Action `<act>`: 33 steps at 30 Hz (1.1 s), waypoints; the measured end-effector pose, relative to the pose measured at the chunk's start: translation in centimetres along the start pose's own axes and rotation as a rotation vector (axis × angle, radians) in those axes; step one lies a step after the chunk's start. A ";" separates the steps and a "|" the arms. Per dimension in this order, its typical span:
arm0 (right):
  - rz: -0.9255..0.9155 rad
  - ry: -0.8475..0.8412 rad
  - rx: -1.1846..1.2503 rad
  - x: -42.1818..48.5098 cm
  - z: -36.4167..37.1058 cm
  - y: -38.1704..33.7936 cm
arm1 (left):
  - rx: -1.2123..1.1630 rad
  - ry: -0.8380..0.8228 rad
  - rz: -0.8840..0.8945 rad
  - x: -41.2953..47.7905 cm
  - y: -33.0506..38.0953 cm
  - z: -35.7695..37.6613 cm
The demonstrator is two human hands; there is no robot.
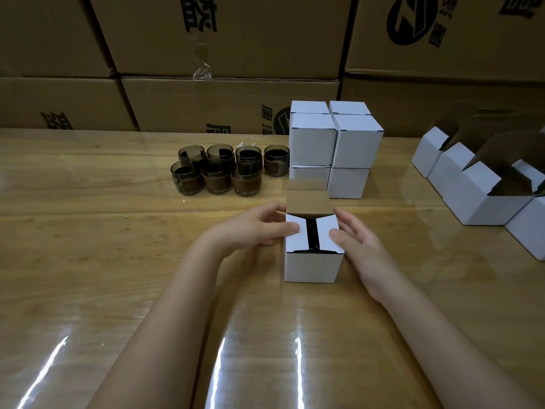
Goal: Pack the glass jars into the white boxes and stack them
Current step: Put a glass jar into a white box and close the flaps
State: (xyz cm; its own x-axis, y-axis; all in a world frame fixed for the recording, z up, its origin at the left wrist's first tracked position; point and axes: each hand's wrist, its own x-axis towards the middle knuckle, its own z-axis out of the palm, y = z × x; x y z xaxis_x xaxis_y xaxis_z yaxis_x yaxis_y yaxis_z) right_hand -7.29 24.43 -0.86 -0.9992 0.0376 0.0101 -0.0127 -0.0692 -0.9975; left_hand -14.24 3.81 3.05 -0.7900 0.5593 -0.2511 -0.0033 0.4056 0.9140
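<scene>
A glossy wooden table (88,231) stands before a wall of big brown cardboard cartons (224,33). At its centre is a small white cardboard box (312,265), its brown lid up. The left hand (253,228) grips its left flap; the right hand (359,246) presses the right flap with straight fingers. Seven dark glass jars (216,169) stand behind on the left, beside stacked closed white boxes (354,140); open white boxes (477,196) wait on the right

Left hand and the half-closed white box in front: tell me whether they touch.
Touching. In the head view the left hand presses its thumb on the left flap of the white box, no gap visible.
</scene>
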 end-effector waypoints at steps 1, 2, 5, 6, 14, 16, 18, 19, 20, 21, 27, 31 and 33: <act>-0.002 -0.004 -0.003 0.0 0.0 -0.1 | -0.003 -0.005 0.010 0.0 0.0 0.0; -0.010 -0.012 -0.009 0.0 0.0 -0.1 | -0.008 -0.008 0.022 -0.1 0.0 0.0; -0.048 -0.047 0.000 -0.1 0.0 -0.3 | -0.055 -0.028 0.081 -0.2 0.0 0.1; -0.059 -0.057 0.014 -0.2 0.0 -0.3 | -0.074 -0.036 0.097 -0.3 0.0 0.1; -0.083 -0.083 0.070 -0.2 -0.1 -0.3 | -0.195 -0.044 0.202 -0.5 -0.2 0.4; -0.083 -0.098 0.057 -0.3 0.0 -0.4 | -0.219 -0.044 0.204 -0.5 -0.2 0.6; -0.068 -0.092 0.070 -0.3 0.1 -0.4 | -0.243 -0.063 0.208 -0.6 -0.3 0.7; -0.061 -0.089 0.081 -0.3 0.1 -0.3 | -0.251 -0.072 0.213 -0.6 -0.4 0.8; -0.059 -0.090 0.088 -0.3 0.1 -0.3 | -0.252 -0.077 0.218 -0.7 -0.5 0.8; -0.063 -0.095 0.089 -0.3 0.1 -0.2 | -0.250 -0.084 0.222 -0.7 -0.6 0.8; -0.053 -0.106 0.095 0.1 -0.1 0.1 | -0.260 -0.139 0.176 -0.7 -0.9 0.4; -0.081 -0.110 0.055 0.0 -0.1 0.1 | -0.180 -0.135 0.182 -1.0 -0.6 0.3; -0.113 -0.094 -0.033 -0.1 0.0 0.1 | -0.109 -0.134 0.187 -1.1 -0.4 0.2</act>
State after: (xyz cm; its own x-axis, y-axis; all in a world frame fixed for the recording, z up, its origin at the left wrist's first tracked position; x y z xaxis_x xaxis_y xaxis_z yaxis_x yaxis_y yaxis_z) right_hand -7.16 24.43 -0.94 -0.9906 -0.0506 0.1271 -0.1254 -0.0367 -0.9914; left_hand -13.26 3.14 2.88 -0.6949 0.7110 -0.1076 0.0636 0.2098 0.9757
